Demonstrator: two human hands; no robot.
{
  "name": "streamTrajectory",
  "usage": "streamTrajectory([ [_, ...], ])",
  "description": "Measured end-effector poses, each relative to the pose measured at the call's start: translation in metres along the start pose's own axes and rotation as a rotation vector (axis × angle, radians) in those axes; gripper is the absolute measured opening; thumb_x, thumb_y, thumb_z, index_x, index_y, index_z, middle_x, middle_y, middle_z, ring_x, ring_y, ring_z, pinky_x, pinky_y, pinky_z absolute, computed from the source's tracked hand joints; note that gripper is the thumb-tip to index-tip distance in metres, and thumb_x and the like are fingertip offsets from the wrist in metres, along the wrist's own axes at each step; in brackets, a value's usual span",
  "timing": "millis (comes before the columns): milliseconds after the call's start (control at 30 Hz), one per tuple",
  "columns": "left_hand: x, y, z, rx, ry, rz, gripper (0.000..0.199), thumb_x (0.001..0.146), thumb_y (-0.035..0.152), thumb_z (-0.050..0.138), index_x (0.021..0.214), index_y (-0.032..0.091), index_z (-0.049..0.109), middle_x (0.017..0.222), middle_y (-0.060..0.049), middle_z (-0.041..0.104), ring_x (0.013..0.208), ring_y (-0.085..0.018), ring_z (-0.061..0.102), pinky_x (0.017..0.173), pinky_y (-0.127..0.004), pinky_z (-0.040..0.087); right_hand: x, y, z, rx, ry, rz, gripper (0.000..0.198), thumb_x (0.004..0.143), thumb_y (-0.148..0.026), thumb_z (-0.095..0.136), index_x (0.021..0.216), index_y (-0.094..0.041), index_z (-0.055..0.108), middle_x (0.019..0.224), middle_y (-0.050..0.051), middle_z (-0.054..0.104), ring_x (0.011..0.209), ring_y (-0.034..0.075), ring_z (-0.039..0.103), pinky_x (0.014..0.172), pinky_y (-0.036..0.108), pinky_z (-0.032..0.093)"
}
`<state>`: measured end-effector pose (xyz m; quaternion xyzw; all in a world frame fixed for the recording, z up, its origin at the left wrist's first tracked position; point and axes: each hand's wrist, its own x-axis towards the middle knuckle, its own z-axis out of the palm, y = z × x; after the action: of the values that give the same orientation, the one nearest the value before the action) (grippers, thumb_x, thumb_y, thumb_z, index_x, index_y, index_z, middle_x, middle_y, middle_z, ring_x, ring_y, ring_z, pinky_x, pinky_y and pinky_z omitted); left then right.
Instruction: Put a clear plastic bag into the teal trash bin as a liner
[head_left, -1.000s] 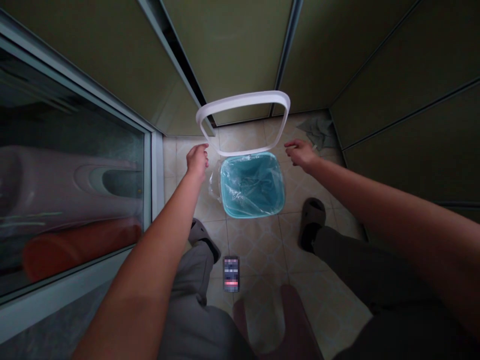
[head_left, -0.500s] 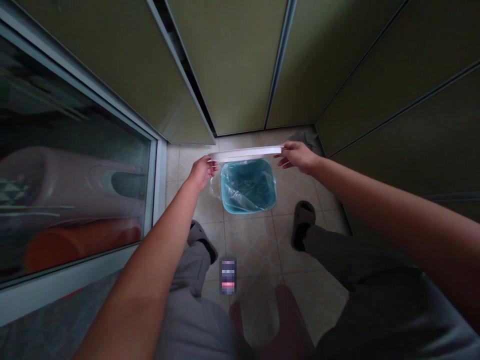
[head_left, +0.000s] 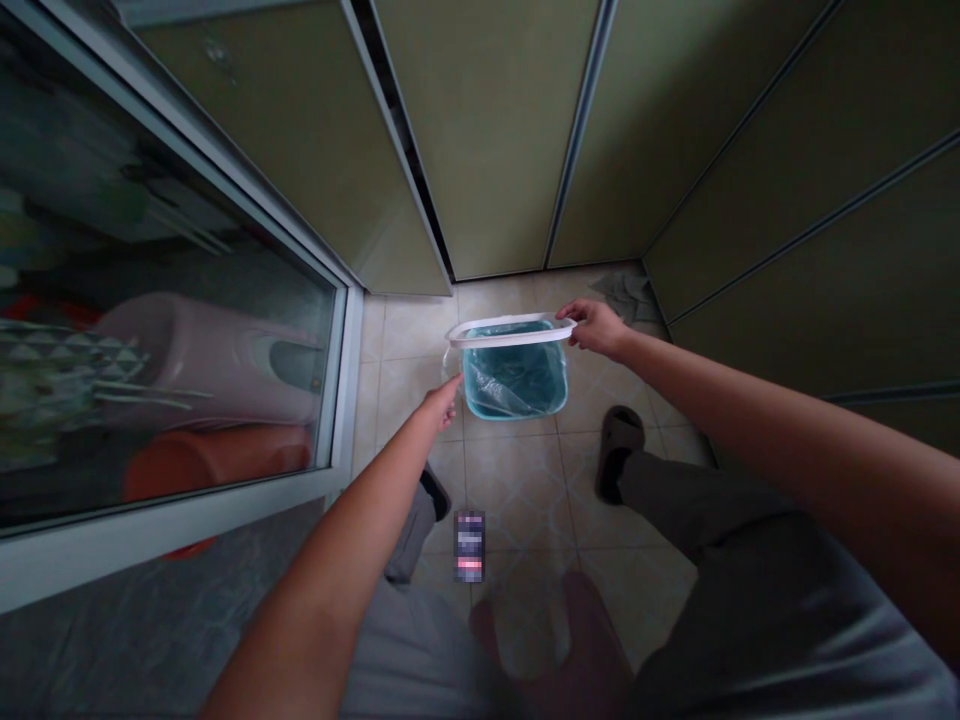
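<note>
A blue-green trash can (head_left: 516, 412) stands on the tiled floor, lined with a clear plastic bag (head_left: 495, 385). Above its far side a white rim ring (head_left: 510, 340) is held tilted, its right end pinched in my right hand (head_left: 596, 328). My left hand (head_left: 440, 403) is off the ring, at the can's left edge; its index finger stretches toward the rim and the other fingers are loosely curled. Some bag film hangs outside the can on the left. Whether that fingertip touches the bag or the can, I cannot tell.
Panelled cabinet doors (head_left: 502, 140) rise behind the can. On the left is a framed glass door (head_left: 341, 370), with pink and orange containers behind it. A grey cloth (head_left: 626, 295) lies in the far corner. A blurred-out object (head_left: 469, 547) and pink stool (head_left: 592, 640) are nearer me.
My left hand has let go of the ring and come down toward me to the can's left edge. The ring has tilted, its opening now showing, and stays in my right hand.
</note>
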<state>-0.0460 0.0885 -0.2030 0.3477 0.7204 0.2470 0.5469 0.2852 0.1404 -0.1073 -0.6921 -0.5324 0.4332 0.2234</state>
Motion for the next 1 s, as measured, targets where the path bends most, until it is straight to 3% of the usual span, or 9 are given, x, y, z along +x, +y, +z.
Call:
streamTrajectory([
  [133,-0.018,-0.009,0.007,-0.088,0.028,-0.234,0.032,0.079,0.046,0.078,0.084,0.019,0.063,0.066,0.0,0.062,0.054,-0.012,0.055,0.053,-0.024,0.038,-0.002,0.001,0.0,0.008,-0.007,0.013,0.039,0.074,0.0,0.069,0.11,-0.015,0.067,0.078,0.001,0.068,0.055,0.009,0.06,0.047,0.016,0.043],
  [400,-0.039,-0.023,0.006,-0.159,0.044,-0.2,0.026,0.069,0.023,0.082,0.082,0.019,0.06,0.083,-0.002,0.073,0.073,-0.013,0.07,0.063,-0.023,0.045,-0.005,-0.001,0.0,0.0,-0.006,0.021,0.037,0.075,-0.002,0.074,0.109,-0.014,0.067,0.079,0.001,0.068,0.054,0.008,0.059,0.047,0.016,0.043],
  [767,-0.026,-0.059,-0.001,0.066,0.09,-0.17,0.022,0.07,0.019,0.078,0.08,0.02,0.058,0.072,-0.002,0.067,0.066,-0.015,0.069,0.054,-0.022,0.04,-0.008,0.008,0.002,-0.084,-0.021,-0.019,0.039,0.076,-0.004,0.072,0.113,-0.014,0.07,0.084,0.002,0.072,0.056,0.007,0.059,0.051,0.015,0.041],
  [867,-0.018,-0.058,-0.007,0.141,0.206,-0.11,0.029,0.074,0.027,0.078,0.093,0.022,0.057,0.075,0.0,0.066,0.068,-0.016,0.067,0.058,-0.024,0.043,-0.007,0.013,0.003,-0.176,-0.015,-0.058,0.037,0.076,-0.008,0.072,0.113,-0.015,0.071,0.093,0.004,0.074,0.064,0.01,0.063,0.059,0.018,0.046],
  [1000,-0.006,-0.035,-0.021,0.229,0.459,0.119,0.026,0.083,0.034,0.07,0.102,0.023,0.057,0.087,-0.001,0.064,0.077,-0.015,0.063,0.068,-0.024,0.047,-0.012,0.026,0.007,-0.367,-0.011,-0.17,0.033,0.079,-0.015,0.07,0.112,-0.018,0.074,0.105,0.004,0.076,0.087,0.016,0.069,0.077,0.023,0.05],
])
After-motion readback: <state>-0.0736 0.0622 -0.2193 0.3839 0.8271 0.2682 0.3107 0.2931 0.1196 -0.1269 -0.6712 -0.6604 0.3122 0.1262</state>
